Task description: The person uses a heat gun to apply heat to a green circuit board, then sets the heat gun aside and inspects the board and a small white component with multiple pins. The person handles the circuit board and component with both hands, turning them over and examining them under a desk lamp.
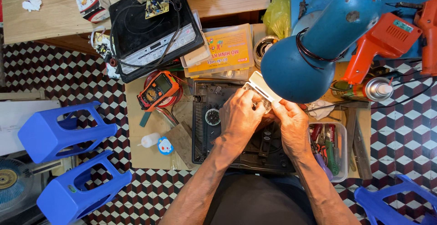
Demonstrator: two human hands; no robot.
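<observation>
A small white plastic part (261,86) is being held between both hands, just above the open black appliance base (227,129) that is lying on the bench. The left hand (240,116) is being closed around the near end of the part, with its fingers curled over it; the right hand (291,121) is being pressed against the other side, its fingers gripping the part's edge. Just above the hands, a blue lamp shade (314,47) is being hung over the work. To the right, a clear tray of pliers (328,150) is being kept beside the right wrist. To the left, an orange multimeter (158,89) is lying near a black induction cooker (152,27).
</observation>
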